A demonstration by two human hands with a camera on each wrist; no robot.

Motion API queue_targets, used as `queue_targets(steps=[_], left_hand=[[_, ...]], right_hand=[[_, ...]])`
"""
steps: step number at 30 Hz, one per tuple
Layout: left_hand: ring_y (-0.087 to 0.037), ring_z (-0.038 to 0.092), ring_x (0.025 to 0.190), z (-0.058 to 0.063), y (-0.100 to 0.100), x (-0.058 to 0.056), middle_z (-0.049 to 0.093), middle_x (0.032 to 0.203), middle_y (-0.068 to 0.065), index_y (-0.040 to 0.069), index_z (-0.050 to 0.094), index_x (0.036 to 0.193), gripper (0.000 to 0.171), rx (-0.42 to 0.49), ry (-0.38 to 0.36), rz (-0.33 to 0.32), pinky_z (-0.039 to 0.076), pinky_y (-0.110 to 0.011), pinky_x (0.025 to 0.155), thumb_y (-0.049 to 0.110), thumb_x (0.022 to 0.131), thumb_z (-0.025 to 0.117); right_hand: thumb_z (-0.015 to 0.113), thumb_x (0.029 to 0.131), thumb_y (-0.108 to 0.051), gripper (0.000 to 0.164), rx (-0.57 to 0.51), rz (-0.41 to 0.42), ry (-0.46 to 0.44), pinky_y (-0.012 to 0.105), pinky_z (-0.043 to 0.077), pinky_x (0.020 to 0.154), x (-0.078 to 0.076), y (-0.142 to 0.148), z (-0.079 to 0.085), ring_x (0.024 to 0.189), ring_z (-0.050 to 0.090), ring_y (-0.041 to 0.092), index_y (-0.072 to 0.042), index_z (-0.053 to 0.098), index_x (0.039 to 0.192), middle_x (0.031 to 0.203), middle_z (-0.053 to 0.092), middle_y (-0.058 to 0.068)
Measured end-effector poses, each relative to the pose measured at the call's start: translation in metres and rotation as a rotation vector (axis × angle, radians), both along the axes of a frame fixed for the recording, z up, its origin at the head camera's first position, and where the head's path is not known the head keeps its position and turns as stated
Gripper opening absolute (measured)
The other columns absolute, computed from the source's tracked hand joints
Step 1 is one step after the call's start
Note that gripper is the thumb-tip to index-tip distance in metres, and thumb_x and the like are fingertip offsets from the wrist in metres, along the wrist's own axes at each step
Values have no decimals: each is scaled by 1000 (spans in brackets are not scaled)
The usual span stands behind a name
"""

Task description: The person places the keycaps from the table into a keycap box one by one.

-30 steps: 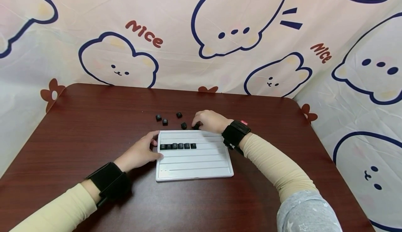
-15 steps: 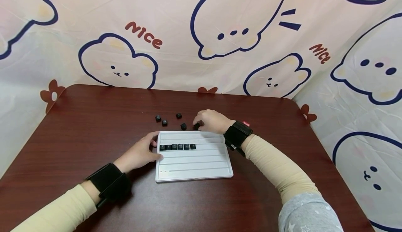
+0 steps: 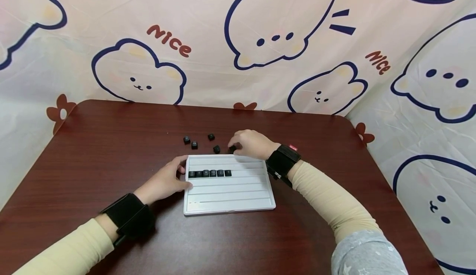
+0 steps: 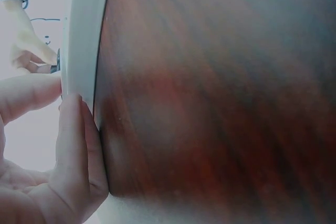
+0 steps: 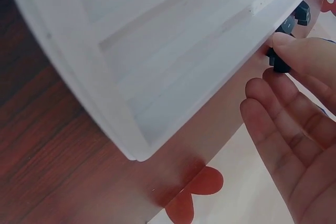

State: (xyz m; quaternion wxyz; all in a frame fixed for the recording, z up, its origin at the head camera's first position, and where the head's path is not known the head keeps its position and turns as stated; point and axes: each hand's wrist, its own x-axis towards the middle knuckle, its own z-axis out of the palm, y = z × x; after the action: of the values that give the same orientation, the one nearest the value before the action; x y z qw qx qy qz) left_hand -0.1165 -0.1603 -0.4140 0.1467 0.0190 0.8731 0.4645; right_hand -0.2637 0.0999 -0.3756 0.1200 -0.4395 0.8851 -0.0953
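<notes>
A white ridged tray (image 3: 234, 196) lies on the table, with a row of several black keycaps (image 3: 206, 173) along one groove at its left. My left hand (image 3: 167, 180) grips the tray's left edge, thumb at the rim and fingers against the side wall (image 4: 84, 35). Beyond the tray's far edge, my right hand (image 3: 254, 144) pinches a black keycap (image 5: 282, 64) between thumb and index finger. In the right wrist view its other fingers (image 5: 262, 116) are loosely bent, and the head view shows the keycap partly covered by the fingertips.
Several loose black keycaps, among them one at the left (image 3: 186, 140) and one close to the tray (image 3: 217, 149), lie behind the tray on the dark red-brown wooden table (image 3: 130, 134). A cartoon-printed cloth (image 3: 208, 80) rises along the table's back and right edges.
My right hand stays behind the tray with the keycap between its fingertips, its wrist shifting slightly to the right. The left hand and tray hold their place.
</notes>
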Motion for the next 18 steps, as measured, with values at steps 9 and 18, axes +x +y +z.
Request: queue_targets(steps=[9,18], left_hand=[[-26,51,88,-1,0,0,54,114,-20,-10,31,153,84,2,1,-3,43,-35,71,4,86,80],[-27,51,90,-1,-1,-1,53,113,-20,-9,31,153,84,2,7,-8,43,-35,72,4,86,79]], right_hand=[[77,91,-6,24,-39,27,18,30,52,85,3,4,-1,94,64,17,-6,77,116,113,70,7],[79,89,-4,22,-69,52,37,25,51,77,10,8,-1,84,59,13,-5,78,111,103,70,5]])
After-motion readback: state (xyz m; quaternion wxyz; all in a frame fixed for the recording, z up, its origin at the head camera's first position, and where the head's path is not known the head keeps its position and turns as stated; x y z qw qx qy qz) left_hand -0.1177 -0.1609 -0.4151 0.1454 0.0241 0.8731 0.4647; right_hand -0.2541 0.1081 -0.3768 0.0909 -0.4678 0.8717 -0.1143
